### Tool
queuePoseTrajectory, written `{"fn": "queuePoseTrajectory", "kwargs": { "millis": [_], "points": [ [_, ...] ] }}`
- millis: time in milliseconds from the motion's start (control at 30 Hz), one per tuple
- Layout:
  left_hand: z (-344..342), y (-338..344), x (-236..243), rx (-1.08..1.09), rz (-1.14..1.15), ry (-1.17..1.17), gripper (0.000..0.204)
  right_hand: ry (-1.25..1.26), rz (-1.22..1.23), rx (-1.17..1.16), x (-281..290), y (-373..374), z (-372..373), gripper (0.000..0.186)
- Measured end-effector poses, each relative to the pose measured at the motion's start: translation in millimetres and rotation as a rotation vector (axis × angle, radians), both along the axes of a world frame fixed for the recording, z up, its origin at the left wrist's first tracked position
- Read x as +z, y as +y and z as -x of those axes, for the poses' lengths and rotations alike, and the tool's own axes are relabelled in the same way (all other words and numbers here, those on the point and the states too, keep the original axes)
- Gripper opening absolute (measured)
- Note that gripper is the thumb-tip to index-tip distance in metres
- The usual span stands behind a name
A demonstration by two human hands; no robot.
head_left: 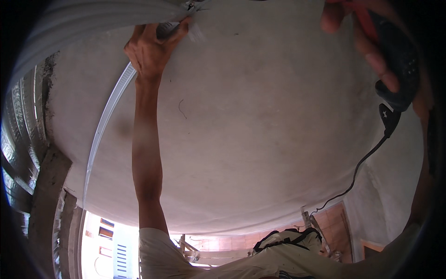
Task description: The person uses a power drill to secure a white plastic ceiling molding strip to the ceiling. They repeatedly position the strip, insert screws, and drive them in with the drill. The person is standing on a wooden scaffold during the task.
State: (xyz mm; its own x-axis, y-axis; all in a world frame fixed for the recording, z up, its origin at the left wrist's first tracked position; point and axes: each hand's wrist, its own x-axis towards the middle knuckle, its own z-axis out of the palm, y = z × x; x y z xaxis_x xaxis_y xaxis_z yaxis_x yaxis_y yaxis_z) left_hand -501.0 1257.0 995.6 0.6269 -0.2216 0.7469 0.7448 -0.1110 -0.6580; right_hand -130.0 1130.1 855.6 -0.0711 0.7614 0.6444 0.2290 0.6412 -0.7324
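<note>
My left hand (151,51) reaches up at the top left of the head view, thumb and fingers closed on a long, pale grey metal strip (108,109). From the hand the strip curves down to the left, close to the grey plastered surface (260,121). A ribbed piece of it shows between thumb and fingers. My right hand (378,63), blurred at the upper right, grips a red and black corded power tool (397,51). The tool's working end lies beyond the top edge, so its kind cannot be told. Its black cord (355,176) hangs from the handle.
Grey folded or ribbed material (93,21) fills the top left. Along the left stand concrete or wooden members (49,186) beside bright openings. Low in the view are a dark strapped bag (292,239), a timber frame (213,255) and a reddish wall (332,228).
</note>
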Motion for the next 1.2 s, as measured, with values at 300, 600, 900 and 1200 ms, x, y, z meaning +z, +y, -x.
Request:
{"fn": "queuePoseTrajectory", "kwargs": {
  "millis": [300,600,900,1200],
  "points": [
    [23,10,-1,-0.006,-0.042,0.074,0.051,0.004,0.033,0.031,-9,18,15,0.053],
    [14,14,2,-0.038,-0.052,0.085,0.05,-0.017,0.033,-0.022,-7,13,9,0.054],
    [31,6,-12,0.074,-0.015,0.047,0.053,-0.007,0.056,0.019,-23,26,18,0.055],
    [12,-1,-13,0.115,0.007,0.0,0.054,0.004,0.043,-0.028,-18,21,11,0.057]
  ]
}}
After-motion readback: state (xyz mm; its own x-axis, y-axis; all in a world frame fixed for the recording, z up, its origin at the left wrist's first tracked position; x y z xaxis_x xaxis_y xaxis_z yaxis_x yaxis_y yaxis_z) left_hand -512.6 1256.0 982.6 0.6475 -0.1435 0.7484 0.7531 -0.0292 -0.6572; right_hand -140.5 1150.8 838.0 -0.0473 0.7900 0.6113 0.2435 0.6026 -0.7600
